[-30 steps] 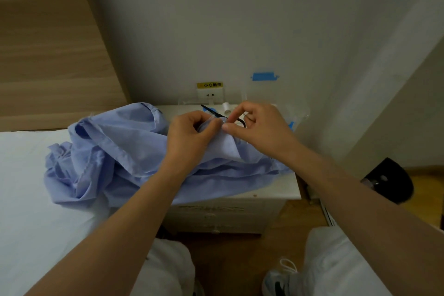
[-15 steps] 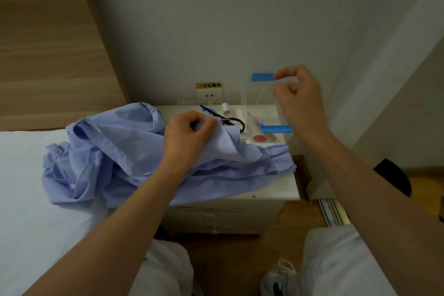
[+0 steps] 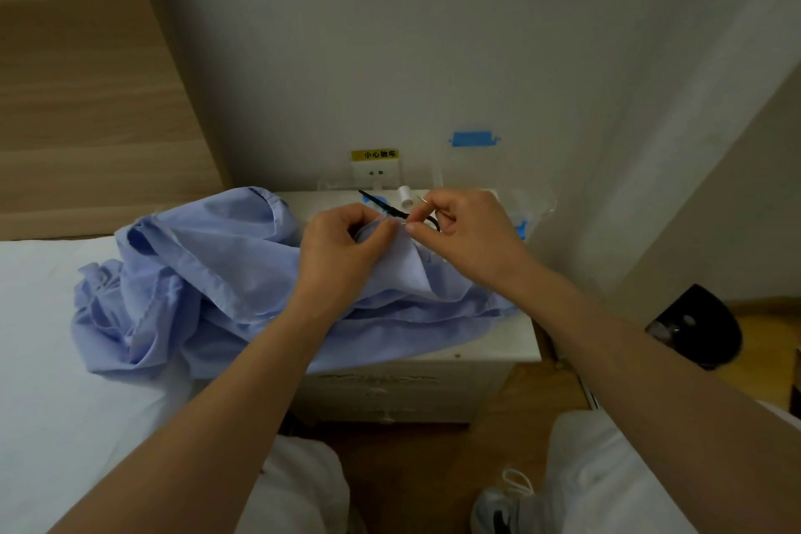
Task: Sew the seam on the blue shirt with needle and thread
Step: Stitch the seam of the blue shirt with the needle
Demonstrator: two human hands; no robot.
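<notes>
The blue shirt point(image 3: 195, 273) lies crumpled across the white bed and the small white nightstand point(image 3: 433, 369). My left hand point(image 3: 338, 256) pinches a raised fold of the shirt's fabric between thumb and fingers. My right hand point(image 3: 468, 230) sits just to its right, fingertips pinching the needle point(image 3: 407, 225) at the fold's edge. A thin loop of thread point(image 3: 424, 199) shows above my right forefinger. The needle itself is barely visible.
Black scissors point(image 3: 390, 208) and a white thread spool point(image 3: 404, 195) lie at the back of the nightstand, next to a clear plastic bag point(image 3: 533, 208). A wall socket point(image 3: 376, 171) is behind. A black object point(image 3: 698, 330) sits on the floor at right.
My right hand, raised high to the right half a second ago with the thread pulled out, has come back down to the fold. My left hand has kept its hold.
</notes>
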